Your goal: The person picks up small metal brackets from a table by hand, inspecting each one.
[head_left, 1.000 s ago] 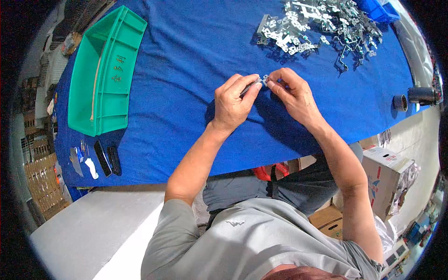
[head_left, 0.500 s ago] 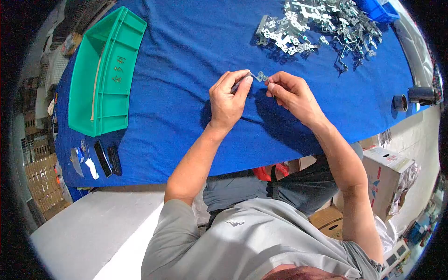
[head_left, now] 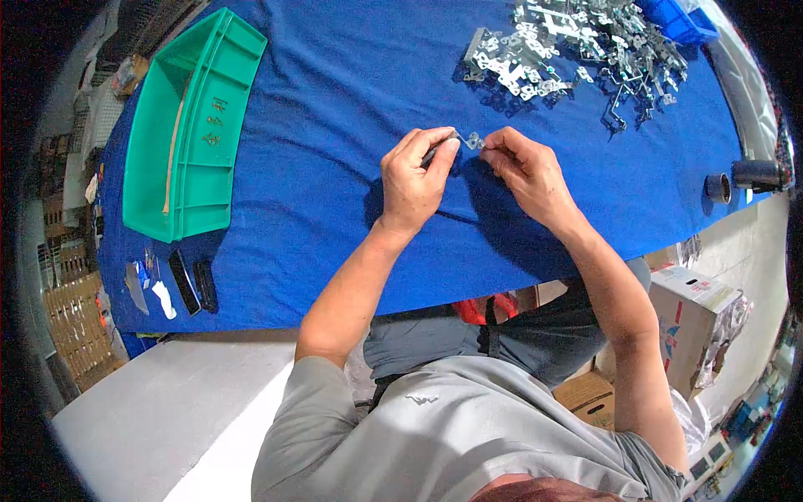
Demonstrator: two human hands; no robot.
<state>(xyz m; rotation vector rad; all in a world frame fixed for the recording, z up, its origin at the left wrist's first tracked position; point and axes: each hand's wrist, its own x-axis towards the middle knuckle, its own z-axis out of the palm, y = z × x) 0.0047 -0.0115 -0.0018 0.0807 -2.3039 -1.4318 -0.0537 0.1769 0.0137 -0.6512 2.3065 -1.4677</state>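
Above the blue cloth, both hands are raised close together. A small silver metal bracket (head_left: 474, 141) with holes shows in the gap between them. My left hand (head_left: 413, 177) is closed, its thumb and fingers pinched on the bracket's left end; something dark lies inside that grip, mostly hidden. On the other side, my right hand (head_left: 529, 171) pinches at the bracket's right end with thumb and fingertips. Farther back lies a heap of similar metal parts (head_left: 535, 58), tangled together.
A green plastic crate (head_left: 205, 159) stands at the left. Near it are a black case (head_left: 185, 284) and a white piece (head_left: 165, 299). A blue bin (head_left: 690, 27) is behind the heap. A dark roll (head_left: 718, 187) sits at the right edge, above a cardboard box (head_left: 690, 314).
Both hands have shifted slightly right in the picture, still holding the bracket. The bracket has turned a little, and the right fingers have closed in tighter around its end.
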